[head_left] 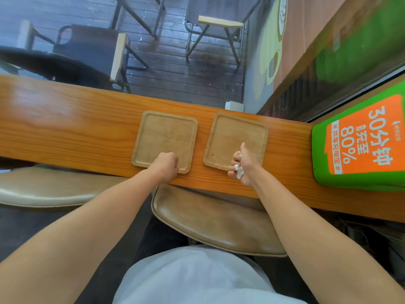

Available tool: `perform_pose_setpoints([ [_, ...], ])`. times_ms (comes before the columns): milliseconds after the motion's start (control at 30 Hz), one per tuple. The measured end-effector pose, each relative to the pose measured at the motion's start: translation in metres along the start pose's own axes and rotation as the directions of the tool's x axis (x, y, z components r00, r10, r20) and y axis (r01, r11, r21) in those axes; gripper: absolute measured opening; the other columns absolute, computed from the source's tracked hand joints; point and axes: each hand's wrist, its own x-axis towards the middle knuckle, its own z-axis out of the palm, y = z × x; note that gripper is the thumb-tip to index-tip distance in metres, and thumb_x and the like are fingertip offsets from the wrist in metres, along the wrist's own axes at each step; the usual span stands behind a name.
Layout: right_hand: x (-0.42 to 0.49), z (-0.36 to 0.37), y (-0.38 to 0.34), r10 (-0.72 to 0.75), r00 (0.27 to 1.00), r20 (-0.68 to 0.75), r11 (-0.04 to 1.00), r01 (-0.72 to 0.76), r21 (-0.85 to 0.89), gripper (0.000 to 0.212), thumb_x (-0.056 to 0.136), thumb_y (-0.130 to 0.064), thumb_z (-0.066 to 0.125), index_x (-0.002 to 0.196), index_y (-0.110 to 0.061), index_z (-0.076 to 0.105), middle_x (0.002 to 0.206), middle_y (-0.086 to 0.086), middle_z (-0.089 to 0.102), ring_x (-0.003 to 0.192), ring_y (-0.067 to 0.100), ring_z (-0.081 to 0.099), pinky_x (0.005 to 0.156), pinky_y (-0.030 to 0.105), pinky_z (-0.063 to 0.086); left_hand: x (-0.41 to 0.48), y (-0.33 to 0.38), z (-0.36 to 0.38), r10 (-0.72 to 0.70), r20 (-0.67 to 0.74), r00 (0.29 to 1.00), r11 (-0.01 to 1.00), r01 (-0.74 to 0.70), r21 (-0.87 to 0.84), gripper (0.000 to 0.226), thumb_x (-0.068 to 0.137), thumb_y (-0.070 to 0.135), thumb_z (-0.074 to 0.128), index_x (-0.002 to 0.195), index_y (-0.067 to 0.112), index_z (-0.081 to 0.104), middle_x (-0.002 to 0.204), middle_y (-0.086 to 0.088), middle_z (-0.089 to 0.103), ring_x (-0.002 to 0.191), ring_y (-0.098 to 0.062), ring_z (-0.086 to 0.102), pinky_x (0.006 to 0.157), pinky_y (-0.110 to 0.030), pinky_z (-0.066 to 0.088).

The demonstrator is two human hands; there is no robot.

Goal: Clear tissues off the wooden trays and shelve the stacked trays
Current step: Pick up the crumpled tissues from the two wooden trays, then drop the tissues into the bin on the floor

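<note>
Left hand (167, 163) grips the 6 o'clock rim of the left wooden tray (164, 140), fingers curled shut. Right hand (243, 165) clamps a crumpled tissue (239, 171) against the right wooden tray (236, 141) rim. Risk: stacking one-handed may drop the tissue or slide a tray off the counter (65, 128).

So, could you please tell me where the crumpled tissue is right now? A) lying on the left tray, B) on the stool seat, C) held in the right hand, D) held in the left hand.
C: the white crumpled tissue is bunched in the right hand at the right tray's near edge, while the left hand rests fisted on the bare left tray.
</note>
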Motion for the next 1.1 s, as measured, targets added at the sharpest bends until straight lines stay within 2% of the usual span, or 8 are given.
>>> perform_pose_setpoints([
  [200,-0.02,0.026,0.001,-0.051,0.993,0.106,0.992,0.063,-0.112,0.02,0.103,-0.012,0.041,0.092,-0.002,0.054,0.077,0.009,0.052,0.046,0.01,0.042,0.035,0.019,0.031,-0.022,0.027,-0.022,0.095,-0.006,0.995,0.995,-0.095,0.008,0.041,0.095,0.006,0.06,0.058,0.015,0.043,0.066,0.0,0.047,0.06,-0.016,0.047,0.062,-0.029,0.043],
  [300,-0.039,0.036,0.004,-0.108,0.983,0.146,0.976,0.133,-0.172,0.017,0.1,-0.015,0.053,0.105,0.0,0.06,0.088,0.012,0.069,0.047,0.007,0.054,0.035,0.017,0.038,-0.03,0.036,-0.032,0.153,-0.021,0.988,0.988,-0.152,0.022,0.035,0.097,0.012,0.062,0.064,0.016,0.049,0.073,-0.002,0.057,0.063,-0.014,0.053,0.06,-0.024,0.043],
  [433,-0.07,0.035,0.009,-0.203,0.953,0.223,0.94,0.254,-0.227,0.034,0.095,-0.037,0.059,0.098,-0.003,0.06,0.056,-0.001,0.053,0.038,0.007,0.038,0.03,0.019,0.025,-0.041,0.038,-0.046,0.288,-0.047,0.956,0.957,-0.286,0.041,0.029,0.095,0.025,0.064,0.07,0.019,0.051,0.08,-0.004,0.068,0.073,-0.018,0.066,0.064,-0.031,0.054],
  [533,-0.091,0.033,0.018,-0.285,0.955,0.086,0.888,0.296,-0.352,0.045,0.094,-0.055,0.051,0.08,-0.012,0.057,0.05,-0.003,0.042,0.037,0.01,0.032,0.035,0.022,0.023,-0.049,0.035,-0.055,0.4,-0.027,0.916,0.906,-0.391,0.165,0.028,0.095,0.037,0.061,0.073,0.022,0.054,0.073,0.001,0.065,0.065,-0.016,0.062,0.06,-0.031,0.053],
  [667,-0.111,0.024,0.05,-0.373,0.9,-0.227,0.856,0.239,-0.459,0.049,0.091,-0.061,0.049,0.064,-0.02,0.049,0.059,-0.006,0.047,0.055,0.015,0.044,0.05,0.026,0.031,-0.059,0.029,-0.064,0.522,-0.01,0.853,0.822,-0.5,0.273,0.034,0.094,0.05,0.055,0.073,0.023,0.056,0.071,0.003,0.064,0.064,-0.017,0.061,0.055,-0.033,0.052],
  [833,-0.138,0.007,0.112,-0.5,0.746,-0.44,0.79,0.184,-0.585,0.063,0.093,-0.061,0.039,0.048,-0.017,0.04,0.047,-0.002,0.048,0.05,0.021,0.049,0.049,0.032,0.033,-0.076,0.019,-0.053,0.592,0.036,0.805,0.795,-0.591,0.137,0.045,0.092,0.056,0.052,0.067,0.02,0.058,0.064,0.002,0.062,0.059,-0.017,0.059,0.049,-0.028,0.039],
  [1033,-0.175,-0.015,0.168,-0.575,0.673,-0.466,0.728,0.161,-0.666,0.065,0.098,-0.05,0.041,0.041,-0.019,0.036,0.036,-0.009,0.039,0.043,0.016,0.043,0.048,0.032,0.03,-0.124,0.03,-0.018,0.698,0.136,0.703,0.692,-0.711,0.126,0.043,0.096,0.046,0.042,0.071,0.018,0.062,0.069,-0.001,0.066,0.064,-0.021,0.063,0.055,-0.033,0.05],
  [1100,-0.185,-0.022,0.183,-0.586,0.659,-0.471,0.724,0.165,-0.67,0.064,0.097,-0.053,0.039,0.043,-0.019,0.04,0.048,-0.004,0.047,0.054,0.018,0.05,0.055,0.033,0.034,-0.138,0.038,-0.005,0.727,0.158,0.669,0.654,-0.744,0.138,0.046,0.098,0.047,0.039,0.07,0.017,0.061,0.069,-0.002,0.066,0.064,-0.022,0.063,0.061,-0.037,0.053],
])
